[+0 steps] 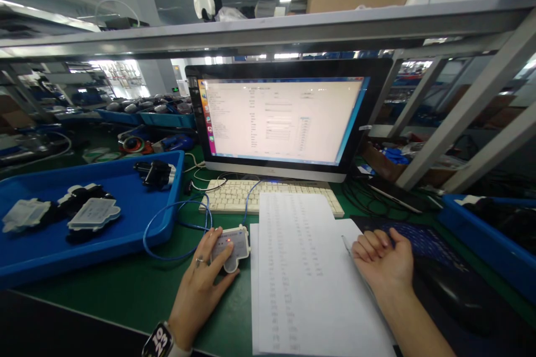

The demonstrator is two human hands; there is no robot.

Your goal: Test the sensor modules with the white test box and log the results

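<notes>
My left hand [201,268] comes up from the front edge of the table [142,290], leaning right, back of hand up, watch [158,341] on wrist. It's holding the box [242,241]: index finger flat across the face, other fingers at the left end, thumb along the near side. Grip narrow.

Box lies on the table, set back from the front edge, between the tray's [138,245] right wall and the papers' [293,301] left edge, nearer the papers. Face up, red light lit. Long axis roughly left-right, right end a bit farther from me; rounded lobe points at me, tabbed end at the papers. Blue cable [247,201] drops past the keyboard [228,198] to its far side.

My right hand [387,262] rests at the papers' right edge, wrist rolled, fingers loosely curled, thumb up. Pen [345,244] pokes out beside the fingers; can't tell if gripped. Mouse [458,297] just right, untouched.
</notes>
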